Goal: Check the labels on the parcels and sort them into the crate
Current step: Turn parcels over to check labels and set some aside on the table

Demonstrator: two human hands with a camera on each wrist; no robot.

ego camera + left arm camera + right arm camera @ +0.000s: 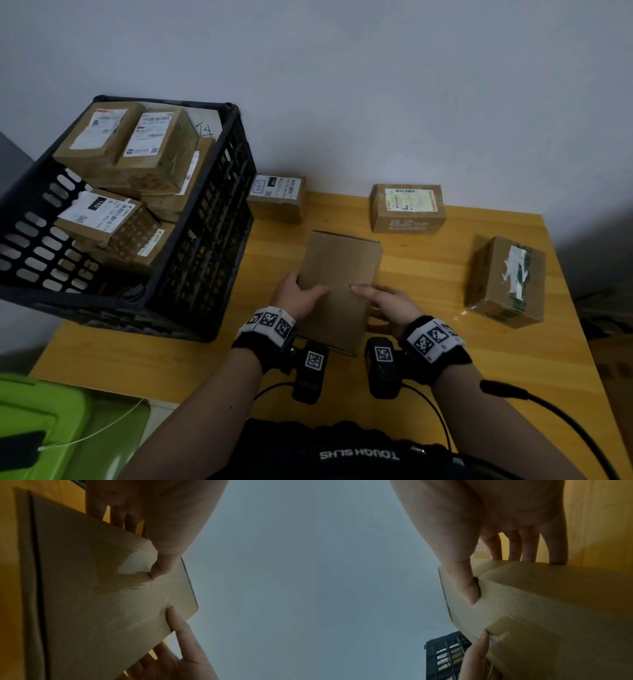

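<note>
I hold a plain cardboard parcel over the middle of the wooden table, one hand on each side. My left hand grips its left edge, thumb on top and fingers underneath. My right hand grips the right edge the same way. The face turned up shows no label. In the left wrist view my left thumb presses the parcel. In the right wrist view my right thumb lies on the parcel. The black crate at left holds several labelled parcels.
Three more parcels stand on the table: one with a white label beside the crate, one at the back, and a taped one at the right. A green bin sits at the lower left. The wall runs behind the table.
</note>
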